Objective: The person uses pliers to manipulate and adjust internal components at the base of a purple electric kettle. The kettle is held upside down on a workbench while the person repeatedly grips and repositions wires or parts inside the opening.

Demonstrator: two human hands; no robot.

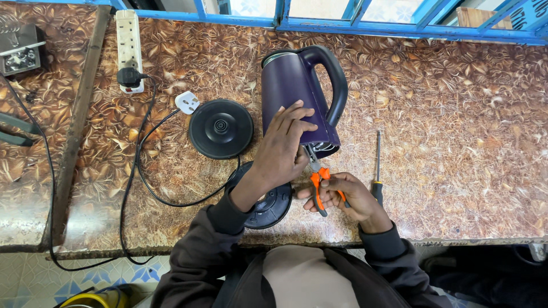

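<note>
A dark purple electric kettle (292,85) lies on its side on the patterned worktop, its black handle to the right and its open underside facing me. My left hand (282,148) is pressed on the kettle's body near the base end. My right hand (345,197) is closed around the orange handles of a pair of pliers (318,179), whose metal jaws reach into the kettle's underside. A black round bottom cover (268,202) lies under my left wrist.
The kettle's round black power base (221,129) sits to the left, its cord and white plug (187,102) beside it. A white power strip (129,48) holds a black plug. A screwdriver (377,168) lies right of my hands. A blue window frame (342,25) runs along the back.
</note>
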